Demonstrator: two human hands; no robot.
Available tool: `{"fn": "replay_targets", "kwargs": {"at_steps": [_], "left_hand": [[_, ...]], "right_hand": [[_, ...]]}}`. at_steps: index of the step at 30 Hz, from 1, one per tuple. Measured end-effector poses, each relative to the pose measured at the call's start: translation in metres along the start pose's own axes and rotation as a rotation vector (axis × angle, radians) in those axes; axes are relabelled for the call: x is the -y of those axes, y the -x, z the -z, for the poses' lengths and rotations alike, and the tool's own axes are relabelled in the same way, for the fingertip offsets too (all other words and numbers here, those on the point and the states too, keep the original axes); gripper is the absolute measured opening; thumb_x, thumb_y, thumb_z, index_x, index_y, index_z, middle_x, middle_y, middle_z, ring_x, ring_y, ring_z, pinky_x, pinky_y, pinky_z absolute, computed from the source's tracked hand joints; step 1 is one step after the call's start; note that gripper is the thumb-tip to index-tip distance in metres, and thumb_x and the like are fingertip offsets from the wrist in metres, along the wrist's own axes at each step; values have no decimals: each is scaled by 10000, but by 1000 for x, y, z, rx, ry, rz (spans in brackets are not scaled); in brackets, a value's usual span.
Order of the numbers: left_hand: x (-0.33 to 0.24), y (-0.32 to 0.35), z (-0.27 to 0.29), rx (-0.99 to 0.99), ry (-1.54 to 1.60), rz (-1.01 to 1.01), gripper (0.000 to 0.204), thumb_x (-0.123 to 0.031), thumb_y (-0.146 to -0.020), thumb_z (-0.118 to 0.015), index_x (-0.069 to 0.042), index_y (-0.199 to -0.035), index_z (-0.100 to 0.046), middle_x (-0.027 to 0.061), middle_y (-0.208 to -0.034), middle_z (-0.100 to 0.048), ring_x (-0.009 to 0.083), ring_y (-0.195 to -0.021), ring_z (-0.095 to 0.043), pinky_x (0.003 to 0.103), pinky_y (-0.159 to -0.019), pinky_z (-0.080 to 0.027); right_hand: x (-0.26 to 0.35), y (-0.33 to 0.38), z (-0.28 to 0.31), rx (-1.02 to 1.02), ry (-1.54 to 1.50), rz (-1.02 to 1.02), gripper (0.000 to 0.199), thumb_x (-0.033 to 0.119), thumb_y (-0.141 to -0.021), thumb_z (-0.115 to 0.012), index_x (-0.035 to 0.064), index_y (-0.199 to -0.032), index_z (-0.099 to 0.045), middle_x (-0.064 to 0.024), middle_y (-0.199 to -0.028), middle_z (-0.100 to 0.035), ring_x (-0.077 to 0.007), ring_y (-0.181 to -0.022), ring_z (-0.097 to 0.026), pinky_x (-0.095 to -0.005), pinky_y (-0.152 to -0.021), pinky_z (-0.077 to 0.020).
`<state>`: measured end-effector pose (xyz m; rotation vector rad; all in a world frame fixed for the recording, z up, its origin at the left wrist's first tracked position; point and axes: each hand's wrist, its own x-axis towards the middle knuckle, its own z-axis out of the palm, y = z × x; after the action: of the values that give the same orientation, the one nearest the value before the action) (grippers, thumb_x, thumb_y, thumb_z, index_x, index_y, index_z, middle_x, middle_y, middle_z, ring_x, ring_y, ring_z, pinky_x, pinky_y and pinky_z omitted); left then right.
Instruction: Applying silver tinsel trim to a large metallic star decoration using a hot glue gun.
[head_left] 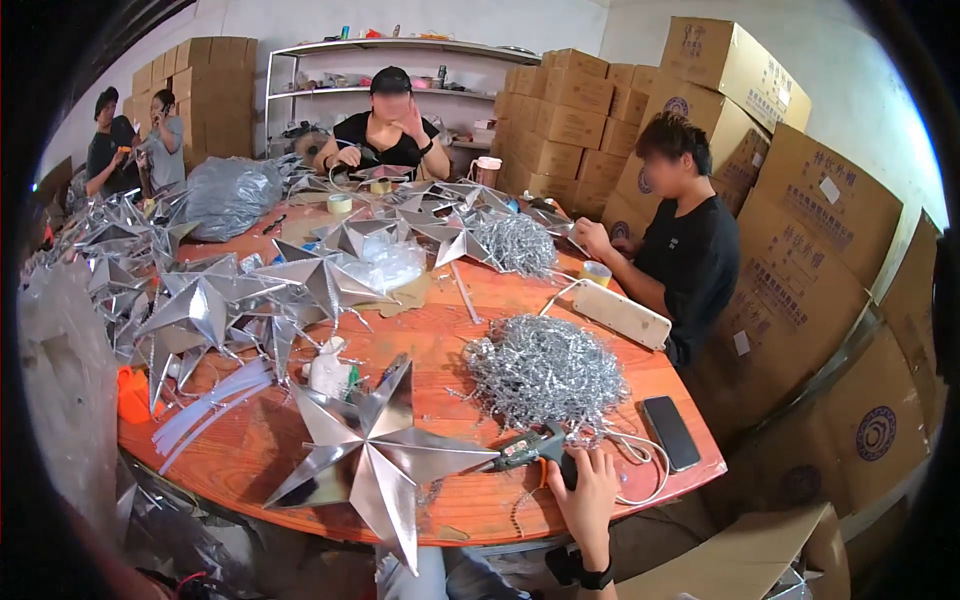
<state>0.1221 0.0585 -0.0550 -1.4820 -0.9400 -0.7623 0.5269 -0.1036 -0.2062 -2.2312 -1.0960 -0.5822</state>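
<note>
My right hand [587,492] is closed around the black handle of a dark green hot glue gun [530,449], coming in from the lower right. The gun's nozzle points left, at the tip of the right arm of a large shiny silver star [368,442]. This five-pointed star lies at the table's front edge, with its lowest point hanging past the edge. My left hand does not show. Just beyond the gun lies a heap of silver tinsel [545,372].
More silver stars [200,310] crowd the table's left side. A phone [671,433], a cable, a white power strip [621,313], clear plastic strips [212,405] and a white crumpled item [330,370] lie about. Co-workers sit opposite and at the right. Cardboard boxes [790,270] stand stacked behind.
</note>
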Motion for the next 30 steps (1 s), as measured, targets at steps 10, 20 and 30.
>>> {"fn": "replay_targets", "kwargs": {"at_steps": [10, 20, 30], "left_hand": [[-84, 64, -31, 209, 1341, 825, 196, -146, -886, -438, 7, -965, -531, 59, -796, -443, 123, -686, -433, 256, -615, -380], [-165, 80, -60, 372, 1240, 817, 140, -93, -859, -484, 3, -887, -581, 115, -766, -554, 203, -685, -542, 309, -626, -428], [-163, 80, -58, 540, 1294, 985, 145, -108, -858, -492, 7, -869, -579, 134, -750, -599, 195, -607, -571, 302, -569, -444]], "right_hand": [[-2, -2, 14, -38, -28, -31, 255, 214, -732, -654, 43, -896, -561, -121, -833, -488, -298, -814, -483, -397, -700, -391], [-4, -4, 10, -135, -123, -43, 298, 159, -664, -719, 35, -885, -563, -112, -824, -505, -307, -813, -461, -400, -687, -401], [-6, -44, 43, -262, -127, -59, 306, 85, -737, -672, 6, -975, -498, -117, -852, -452, -270, -830, -432, -369, -727, -374]]}}
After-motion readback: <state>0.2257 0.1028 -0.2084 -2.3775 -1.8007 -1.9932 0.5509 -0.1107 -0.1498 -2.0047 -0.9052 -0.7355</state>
